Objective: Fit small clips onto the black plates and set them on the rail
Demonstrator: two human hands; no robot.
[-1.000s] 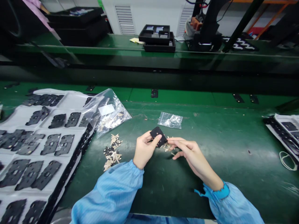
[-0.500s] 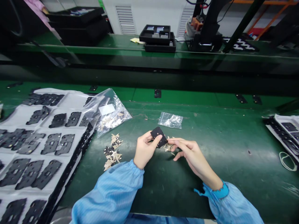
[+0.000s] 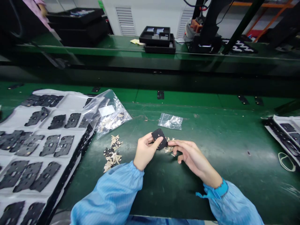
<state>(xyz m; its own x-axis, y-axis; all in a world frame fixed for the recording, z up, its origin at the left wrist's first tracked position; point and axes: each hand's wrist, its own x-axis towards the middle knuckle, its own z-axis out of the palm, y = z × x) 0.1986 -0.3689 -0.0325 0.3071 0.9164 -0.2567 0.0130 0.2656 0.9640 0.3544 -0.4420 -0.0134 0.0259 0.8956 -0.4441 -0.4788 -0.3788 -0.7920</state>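
A small flat black part [image 3: 159, 137] is pinched between the thumb and fingers of my left hand [image 3: 145, 150], a little above the green bench top [image 3: 211, 147]. My right hand [image 3: 191, 157] has its fingertips pressed together against the part's right edge. Whether those fingers hold a small piece I cannot make out. Under both hands lie a few small tan pieces [image 3: 169, 148]. More tan pieces [image 3: 112, 153] are scattered to the left of my left hand.
A white tray [image 3: 70, 103] of several black parts fills the left, with an open plastic bag [image 3: 106, 113] on its corner. A small clear bag [image 3: 170, 121] lies beyond my hands. Another tray [image 3: 284, 132] and a rubber band [image 3: 286, 162] sit at right. Black boxes [image 3: 158, 39] stand on the far bench.
The black part has turned slightly in my left hand, and my right fingers have closed in on its edge. Nothing else moved.
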